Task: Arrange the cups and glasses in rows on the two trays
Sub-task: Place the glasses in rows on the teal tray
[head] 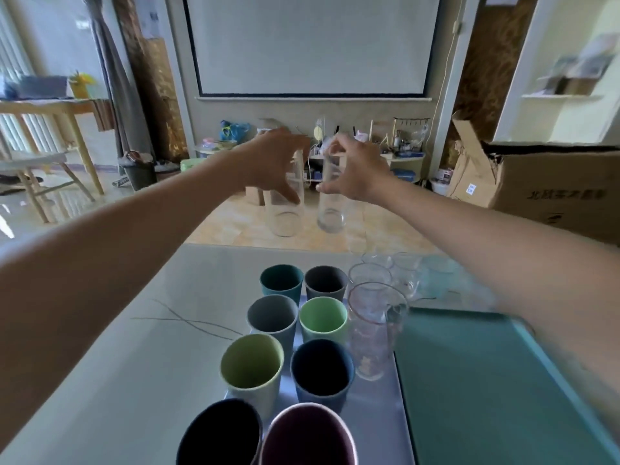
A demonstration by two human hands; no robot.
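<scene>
Above table [141, 297], hands [268, 162] gripping glasses [285, 203]

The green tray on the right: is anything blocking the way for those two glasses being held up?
Nothing visible does. Each hand, left and right, holds a glass above the table's far edge, and the green tray lies bare.

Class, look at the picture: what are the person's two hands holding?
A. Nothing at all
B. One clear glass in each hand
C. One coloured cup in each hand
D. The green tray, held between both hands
B. The left hand grips one clear glass and the right hand another clear glass, both raised above the table.
</scene>
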